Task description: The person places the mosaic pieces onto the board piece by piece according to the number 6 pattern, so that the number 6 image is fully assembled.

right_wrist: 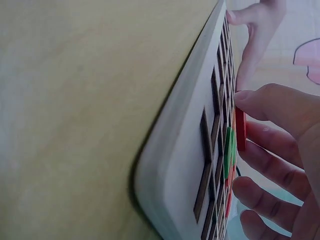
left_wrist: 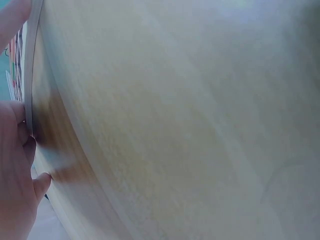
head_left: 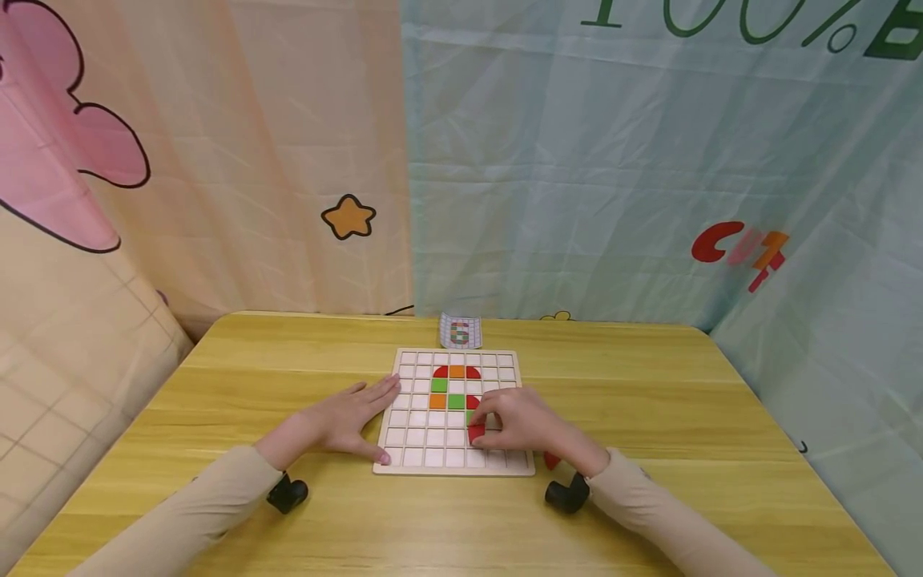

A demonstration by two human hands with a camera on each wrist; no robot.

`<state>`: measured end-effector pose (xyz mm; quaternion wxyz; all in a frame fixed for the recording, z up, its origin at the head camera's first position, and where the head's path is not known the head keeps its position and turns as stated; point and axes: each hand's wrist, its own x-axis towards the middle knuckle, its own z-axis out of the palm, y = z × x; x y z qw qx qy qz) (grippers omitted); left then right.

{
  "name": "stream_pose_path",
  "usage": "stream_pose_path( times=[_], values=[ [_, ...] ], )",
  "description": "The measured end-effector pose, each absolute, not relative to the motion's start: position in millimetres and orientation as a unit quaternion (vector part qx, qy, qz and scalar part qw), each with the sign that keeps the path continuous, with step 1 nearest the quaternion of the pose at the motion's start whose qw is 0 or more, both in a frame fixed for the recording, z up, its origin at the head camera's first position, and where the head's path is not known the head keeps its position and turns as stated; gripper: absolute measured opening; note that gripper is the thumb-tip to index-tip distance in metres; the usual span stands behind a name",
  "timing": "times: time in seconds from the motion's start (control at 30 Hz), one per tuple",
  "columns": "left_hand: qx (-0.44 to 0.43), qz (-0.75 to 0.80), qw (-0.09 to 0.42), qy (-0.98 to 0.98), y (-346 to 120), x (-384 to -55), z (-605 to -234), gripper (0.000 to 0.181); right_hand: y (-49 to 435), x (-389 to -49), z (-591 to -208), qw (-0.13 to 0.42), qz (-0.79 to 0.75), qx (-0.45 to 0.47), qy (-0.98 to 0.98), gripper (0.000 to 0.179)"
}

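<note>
A white grid board [head_left: 425, 457] with a pale wooden rim lies on the table. Its cells hold several coloured tiles, among them an orange tile [head_left: 457, 372], a green tile [head_left: 439, 385] and a rounded red tile [head_left: 442, 373]. My right hand [head_left: 521, 420] pinches a red tile [right_wrist: 241, 129] between thumb and fingers, over the board's lower right part. In the right wrist view that tile stands just off the grid, near the green tiles [right_wrist: 229, 152]. My left hand [head_left: 348, 420] rests with spread, straight fingers along the board's left edge.
A small card [head_left: 460, 332] with a coloured grid pattern lies behind the board. Another red piece [head_left: 551, 460] shows partly beneath my right wrist. The wooden table [head_left: 288, 357] backs onto a printed curtain [head_left: 548, 200]. Black wrist mounts [head_left: 288, 493] sit at both cuffs.
</note>
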<state>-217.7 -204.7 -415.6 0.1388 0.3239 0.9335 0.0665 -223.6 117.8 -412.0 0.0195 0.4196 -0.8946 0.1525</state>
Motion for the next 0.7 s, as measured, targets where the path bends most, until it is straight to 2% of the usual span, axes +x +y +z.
stream_pose_path(
  times=[0.7],
  values=[
    [0.327, 0.065, 0.139, 0.932, -204.2, -216.9, -412.9, 0.113, 112.8, -220.6, -412.6, -0.006, 0.152, 0.396, -0.905, 0.021]
  ],
)
